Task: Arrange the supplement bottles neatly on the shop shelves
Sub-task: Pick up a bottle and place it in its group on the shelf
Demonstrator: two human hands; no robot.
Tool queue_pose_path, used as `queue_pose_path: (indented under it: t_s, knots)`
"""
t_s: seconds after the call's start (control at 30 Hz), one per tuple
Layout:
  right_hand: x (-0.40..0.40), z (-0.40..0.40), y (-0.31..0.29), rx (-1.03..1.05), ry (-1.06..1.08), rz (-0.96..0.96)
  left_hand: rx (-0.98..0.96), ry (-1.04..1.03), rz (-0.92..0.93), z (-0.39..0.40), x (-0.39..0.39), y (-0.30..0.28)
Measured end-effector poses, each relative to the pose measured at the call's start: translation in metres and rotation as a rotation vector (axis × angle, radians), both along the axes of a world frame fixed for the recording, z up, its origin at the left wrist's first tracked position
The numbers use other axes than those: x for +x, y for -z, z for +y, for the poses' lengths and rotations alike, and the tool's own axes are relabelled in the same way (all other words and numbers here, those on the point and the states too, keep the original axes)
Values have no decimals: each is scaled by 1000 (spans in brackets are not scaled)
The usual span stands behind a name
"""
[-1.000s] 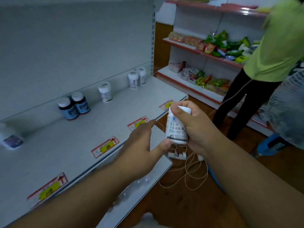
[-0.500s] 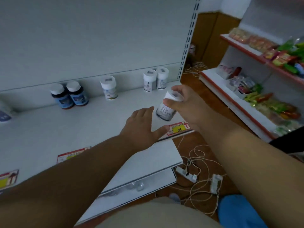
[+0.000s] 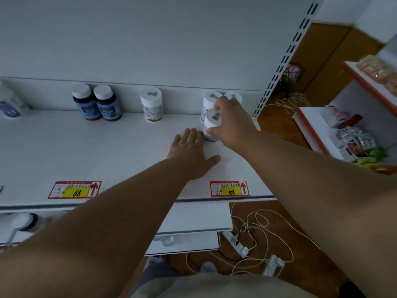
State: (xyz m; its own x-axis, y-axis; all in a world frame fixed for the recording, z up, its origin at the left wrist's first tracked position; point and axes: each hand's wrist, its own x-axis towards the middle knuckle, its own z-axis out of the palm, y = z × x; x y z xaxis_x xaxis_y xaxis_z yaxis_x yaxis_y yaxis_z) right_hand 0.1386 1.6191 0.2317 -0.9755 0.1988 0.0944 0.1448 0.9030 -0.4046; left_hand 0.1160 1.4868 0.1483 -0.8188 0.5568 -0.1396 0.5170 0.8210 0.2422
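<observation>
My right hand grips a white supplement bottle by its upper part, standing it upright on the white shelf just in front of two matching white bottles at the back wall. My left hand lies flat on the shelf with straight fingers, its fingertips close to the held bottle's base. Further left along the back stand another white bottle and two dark bottles with white caps. One more bottle is cut off at the left edge.
Price tags marked 68 and 108 sit on the shelf's front edge. A slotted upright post bounds the shelf on the right. Cables and power strips lie on the wooden floor. A snack shelf stands at right.
My right hand carried the white bottle from the shelf's front edge to the back, in front of the two white bottles. My left hand slid forward on the shelf. The view turned left.
</observation>
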Motion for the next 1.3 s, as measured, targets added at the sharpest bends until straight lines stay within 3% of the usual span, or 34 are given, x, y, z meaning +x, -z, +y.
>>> queue_pose_path:
  t_s: [0.2, 0.47, 0.67, 0.8, 1.0, 1.3]
  knots:
    - [-16, -2, 2, 80, 34, -18, -28, 6, 5, 4, -9, 3]
    - [-22, -7, 8, 32, 71, -23, -12, 49, -23, -8, -25, -1]
    - [-14, -21, 13, 138, 158, 167, 115, 68, 47, -33, -25, -22]
    - [-3, -36, 8, 141, 68, 241, 164, -1, 105, -54, -18, -40]
    - [10, -70, -6, 11, -167, 363, 224, -282, 192, -102, 33, -58]
    - [56, -239, -3, -256, -617, 244, 58, -692, 237, -276, 155, -68]
